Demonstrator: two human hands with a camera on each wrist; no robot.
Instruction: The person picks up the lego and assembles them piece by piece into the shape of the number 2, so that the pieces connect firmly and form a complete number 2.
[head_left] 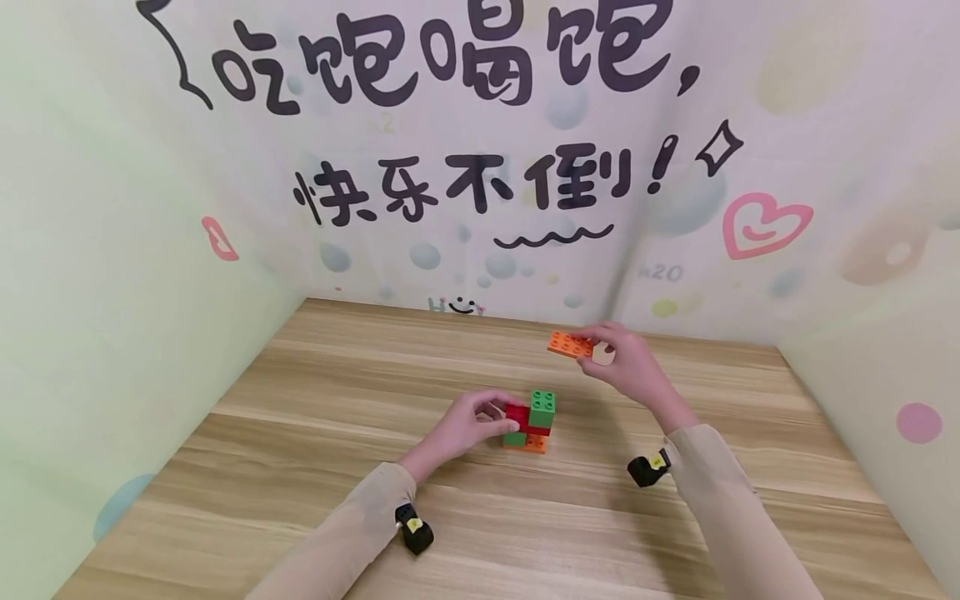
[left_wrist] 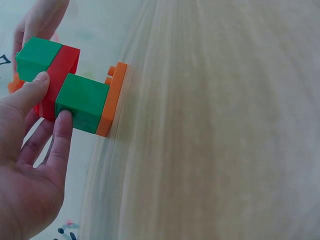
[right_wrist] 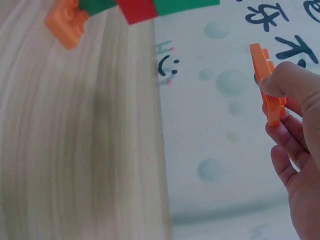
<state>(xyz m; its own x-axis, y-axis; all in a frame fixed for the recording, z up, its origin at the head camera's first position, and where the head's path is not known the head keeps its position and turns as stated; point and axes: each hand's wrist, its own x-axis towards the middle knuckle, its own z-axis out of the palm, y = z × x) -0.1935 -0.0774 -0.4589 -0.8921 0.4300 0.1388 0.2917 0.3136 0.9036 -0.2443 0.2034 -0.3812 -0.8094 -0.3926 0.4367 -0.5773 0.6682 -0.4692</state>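
Observation:
A small tower of toy building bricks stands on the table: a flat orange brick [head_left: 536,445] at the bottom, a green brick [left_wrist: 82,100] on it, a red brick [head_left: 517,414] across that, and another green brick [head_left: 542,408] on top at the right. My left hand [head_left: 467,423] holds the tower from the left, thumb on the red brick and fingertips by the lower green one. Behind and above the tower, to its right, my right hand [head_left: 630,365] pinches a second flat orange brick [head_left: 567,344], studs up, between thumb and fingers.
The wood-grain table [head_left: 375,358] meets a printed cloth backdrop [head_left: 420,275] at its far edge. Pale walls of the same cloth rise at both sides. A black camera [head_left: 415,531] is strapped at the left wrist, another camera [head_left: 647,469] at the right.

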